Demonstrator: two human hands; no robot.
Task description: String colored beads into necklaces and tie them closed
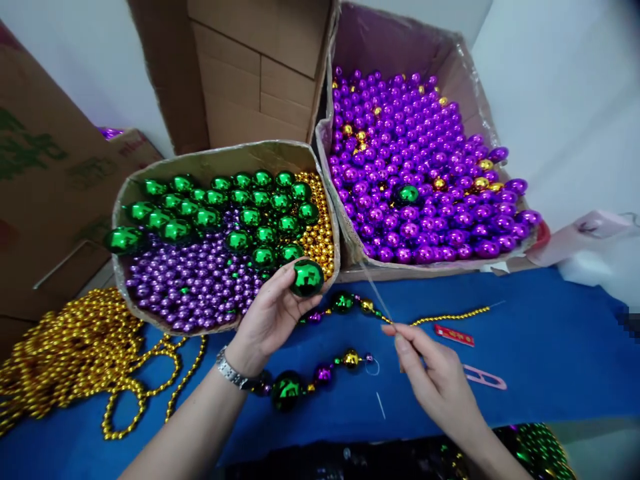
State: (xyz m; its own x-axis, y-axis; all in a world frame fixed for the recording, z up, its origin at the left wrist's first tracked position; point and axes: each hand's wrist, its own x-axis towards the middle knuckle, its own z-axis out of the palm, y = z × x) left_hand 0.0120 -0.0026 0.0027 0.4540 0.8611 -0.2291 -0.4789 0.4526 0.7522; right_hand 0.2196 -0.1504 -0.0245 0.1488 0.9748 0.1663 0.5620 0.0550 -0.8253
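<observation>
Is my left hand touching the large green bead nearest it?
Touching. The head view shows the left hand holding the large green bead, thumb against its side.

pale, plain walls (pixel 105 53) rise behind the blue-covered worktop (pixel 565 367), with tall brown cardboard (pixel 250 80) standing between; soft light falls across the right-hand wall (pixel 570 127).

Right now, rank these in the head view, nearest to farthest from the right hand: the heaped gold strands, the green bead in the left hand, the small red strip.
1. Small red strip: just beyond the right hand.
2. Green bead: in the left hand, further left.
3. Heaped gold strands: at far left.
</observation>
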